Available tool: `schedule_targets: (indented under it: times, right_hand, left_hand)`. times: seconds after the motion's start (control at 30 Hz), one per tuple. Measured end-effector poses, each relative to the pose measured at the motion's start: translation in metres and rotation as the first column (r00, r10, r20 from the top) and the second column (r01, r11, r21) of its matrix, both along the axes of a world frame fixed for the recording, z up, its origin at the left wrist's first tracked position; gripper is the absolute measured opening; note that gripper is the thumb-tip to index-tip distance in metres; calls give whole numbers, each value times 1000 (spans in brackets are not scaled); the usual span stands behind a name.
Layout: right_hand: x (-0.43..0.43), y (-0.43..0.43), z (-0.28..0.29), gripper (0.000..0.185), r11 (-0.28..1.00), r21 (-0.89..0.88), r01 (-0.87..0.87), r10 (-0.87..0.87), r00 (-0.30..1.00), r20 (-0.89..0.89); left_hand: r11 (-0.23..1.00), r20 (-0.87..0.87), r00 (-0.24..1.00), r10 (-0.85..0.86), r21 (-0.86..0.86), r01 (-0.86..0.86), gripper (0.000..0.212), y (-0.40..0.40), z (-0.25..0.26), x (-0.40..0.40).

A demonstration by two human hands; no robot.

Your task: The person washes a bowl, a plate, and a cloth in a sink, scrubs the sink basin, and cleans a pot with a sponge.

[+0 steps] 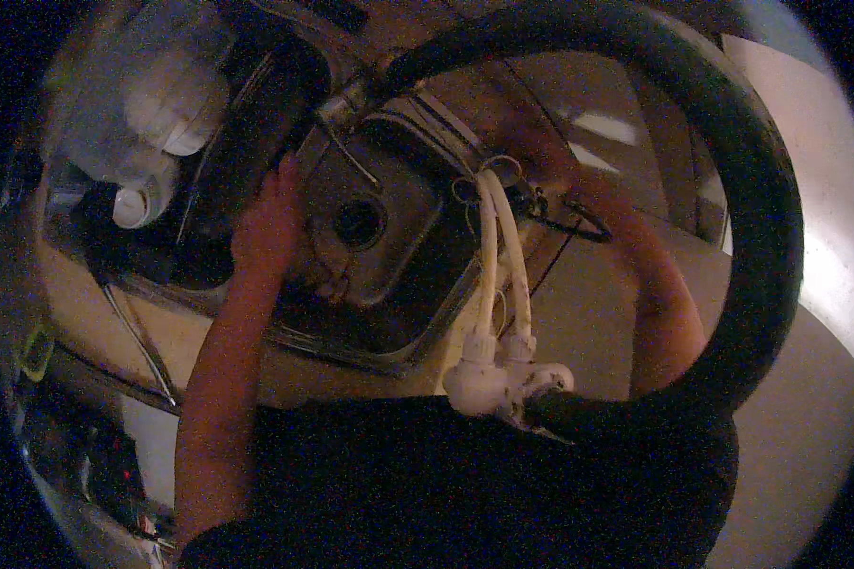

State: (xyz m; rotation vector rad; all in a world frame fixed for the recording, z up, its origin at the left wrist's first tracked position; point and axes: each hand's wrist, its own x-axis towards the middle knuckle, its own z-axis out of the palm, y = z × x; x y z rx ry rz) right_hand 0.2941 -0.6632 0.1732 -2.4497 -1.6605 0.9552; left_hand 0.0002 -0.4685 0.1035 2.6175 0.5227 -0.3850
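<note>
My left hand [270, 220] rests at the divider between the two basins of a metal sink [413, 363], back up, its fingers hard to make out. Below it to the right is a round drain [360, 222]. My right hand [541, 153], dim and blurred, reaches past the sink's right side; its fingers and any grip are unclear. Close by are two pale tubes [494, 249] and a dark looped object [587, 222]. The tubes run to a white plastic fitting [484, 384] at the end of a thick black arched spout [765, 192], close to my body.
A cloudy plastic bag [92, 121] and white-capped containers, one cap [130, 206] facing me, stand at the left basin. A thin metal rod-like piece [139, 334] lies across the front counter. A green-rimmed item [38, 353] is at far left. Tiled floor or counter [583, 313] shows at right.
</note>
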Motion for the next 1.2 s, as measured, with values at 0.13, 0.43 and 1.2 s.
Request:
schedule_targets:
  times: [0.13,0.43,1.2]
  right_hand:
    - [14,3,-2,30,1000,-1,6,-6,1000,0]
    - [11,-13,13,31,1000,-10,24,-24,998,52]
    - [-1,21,5,31,998,-59,5,-4,1000,22]
  left_hand:
    - [999,21,999,30,-16,-30,51,0,14,20]
    - [1000,51,999,-4,-4,4,52,3,17,15]
    - [989,-19,1000,-7,-145,4,50,26,26,14]
